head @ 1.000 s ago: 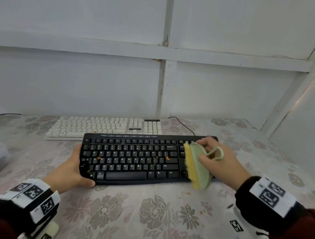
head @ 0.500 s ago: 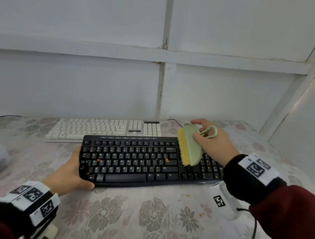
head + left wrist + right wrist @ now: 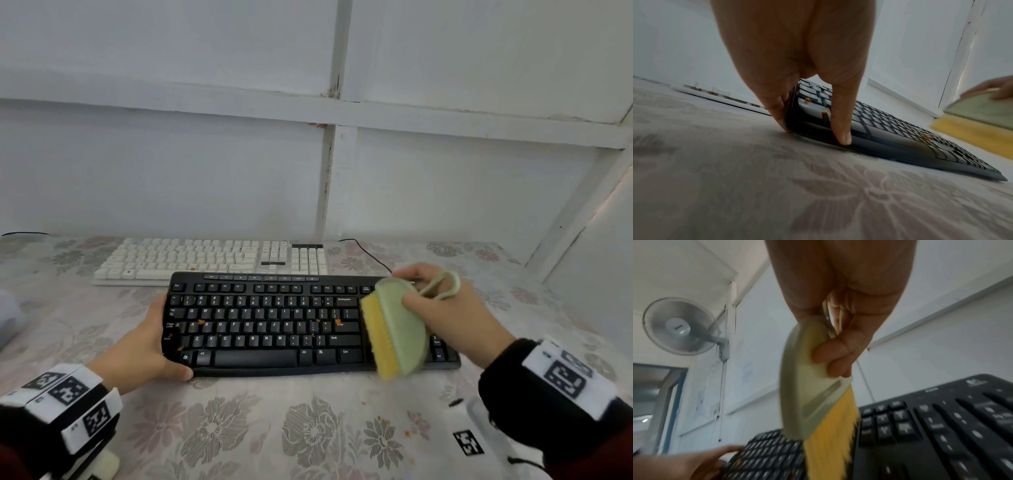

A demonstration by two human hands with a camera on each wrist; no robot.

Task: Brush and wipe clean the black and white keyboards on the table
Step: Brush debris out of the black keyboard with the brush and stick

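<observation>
Grip by grip: the right hand (image 3: 452, 318) is curled round the green back of the brush (image 3: 399, 329), yellow bristles over the black keyboard (image 3: 274, 325) between its main keys and number pad, while the left hand (image 3: 144, 346) clasps that keyboard's left end, thumb on the front edge, on the floral worktop (image 3: 308, 428). Both keyboards look light, stiff and prone to sliding, so bracing an end seems wise, and the brush's loop handle suits a finger. Whether the bristles touch the keys is blurred; the white keyboard (image 3: 191, 260) lies just behind, partly hidden, and orange crumbs (image 3: 338, 322) dot the keys.
</observation>
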